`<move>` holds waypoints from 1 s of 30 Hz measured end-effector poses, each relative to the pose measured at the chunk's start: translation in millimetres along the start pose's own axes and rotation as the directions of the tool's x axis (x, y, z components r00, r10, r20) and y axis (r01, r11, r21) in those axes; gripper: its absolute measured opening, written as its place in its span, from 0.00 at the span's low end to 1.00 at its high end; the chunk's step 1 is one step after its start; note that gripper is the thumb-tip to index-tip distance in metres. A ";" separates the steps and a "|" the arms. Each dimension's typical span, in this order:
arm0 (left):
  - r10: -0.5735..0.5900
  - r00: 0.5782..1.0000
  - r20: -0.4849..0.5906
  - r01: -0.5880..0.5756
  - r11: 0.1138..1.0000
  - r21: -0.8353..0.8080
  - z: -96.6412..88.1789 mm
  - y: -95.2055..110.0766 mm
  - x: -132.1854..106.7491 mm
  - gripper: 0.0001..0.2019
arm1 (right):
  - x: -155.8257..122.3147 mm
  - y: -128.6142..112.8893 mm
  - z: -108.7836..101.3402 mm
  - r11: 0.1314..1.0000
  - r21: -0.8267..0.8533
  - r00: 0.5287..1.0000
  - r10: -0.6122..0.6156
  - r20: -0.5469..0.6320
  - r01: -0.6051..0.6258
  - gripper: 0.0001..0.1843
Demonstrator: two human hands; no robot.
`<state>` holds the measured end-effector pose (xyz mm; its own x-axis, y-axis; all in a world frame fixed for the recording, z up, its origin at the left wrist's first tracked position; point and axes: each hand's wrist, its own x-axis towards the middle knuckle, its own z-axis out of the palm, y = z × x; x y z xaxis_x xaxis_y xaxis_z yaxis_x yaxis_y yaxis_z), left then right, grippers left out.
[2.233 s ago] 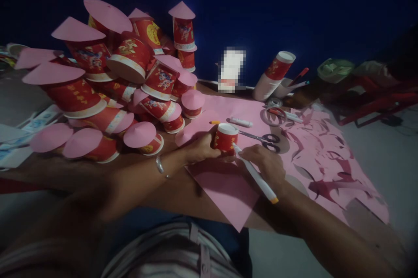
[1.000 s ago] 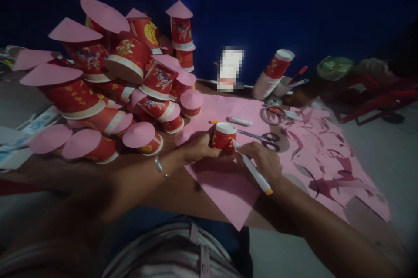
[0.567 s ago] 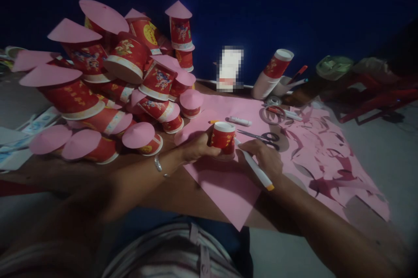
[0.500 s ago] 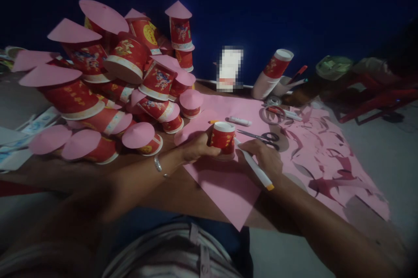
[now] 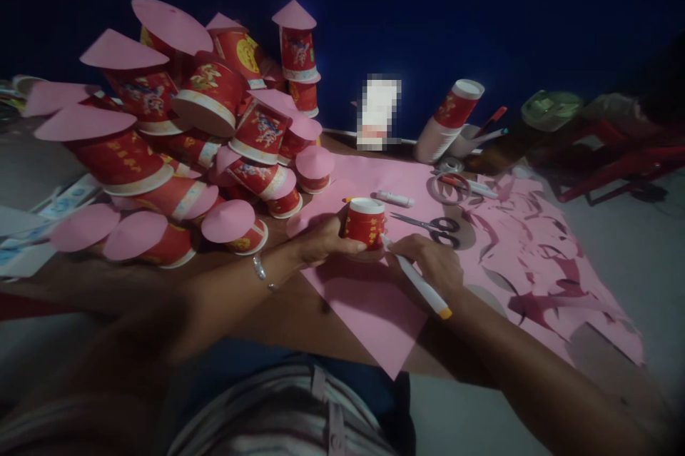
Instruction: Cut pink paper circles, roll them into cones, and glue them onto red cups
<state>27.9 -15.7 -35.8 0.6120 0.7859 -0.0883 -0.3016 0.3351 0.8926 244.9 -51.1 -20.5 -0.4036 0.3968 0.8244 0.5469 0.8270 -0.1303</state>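
Left hand (image 5: 321,242) clamps cup (image 5: 364,224) down on pink paper (image 5: 369,313); right hand (image 5: 433,263) grips pen (image 5: 420,285), tip at cup's base. Best: press cup flat, hold tip tight to the rim.

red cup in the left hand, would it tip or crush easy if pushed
Probably light: the cup looks like thin paper, like the pile nearby. Likely dents under a hard squeeze; the left hand steadies its side. Short and squat, it may slide on the pink paper rather than tip.

left hand (image 5: 321,242): fingers curled | right hand (image 5: 431,263): fingers pinched (wrist low)
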 end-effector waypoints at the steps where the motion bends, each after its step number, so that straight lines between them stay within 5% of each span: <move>1: -0.002 1.000 -0.003 0.002 1.000 -0.001 -0.2 -0.2 -0.1 0.36 | 0.3 0.1 0.1 1.000 0.004 1.000 0.003 0.006 -0.003 0.09; 10: -0.002 0.999 -0.050 0.006 0.998 0.066 2.5 -1.2 0.6 0.39 | 1.2 -2.4 -6.8 0.999 -0.002 0.999 -0.052 0.009 0.052 0.11; 14: -0.042 0.984 -0.174 0.102 0.932 0.349 8.4 3.1 -0.4 0.40 | 0.8 -6.1 -8.5 0.992 0.041 0.988 -0.126 0.090 0.123 0.09; 19: 0.058 0.963 -0.265 0.126 0.768 0.627 12.0 4.6 0.9 0.36 | 9.3 -10.6 -9.8 0.990 0.061 0.983 -0.134 0.129 0.127 0.10; 30: 0.046 0.965 -0.259 0.131 0.770 0.624 17.6 9.9 1.7 0.34 | 2.9 -7.3 -3.1 0.993 0.025 0.987 -0.120 0.109 0.118 0.09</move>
<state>38.8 -20.2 -19.4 0.3870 0.9083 -0.1586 0.3038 0.0368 0.9520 242.0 -57.2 -15.4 -0.5439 0.3359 0.7690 0.4770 0.8777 -0.0460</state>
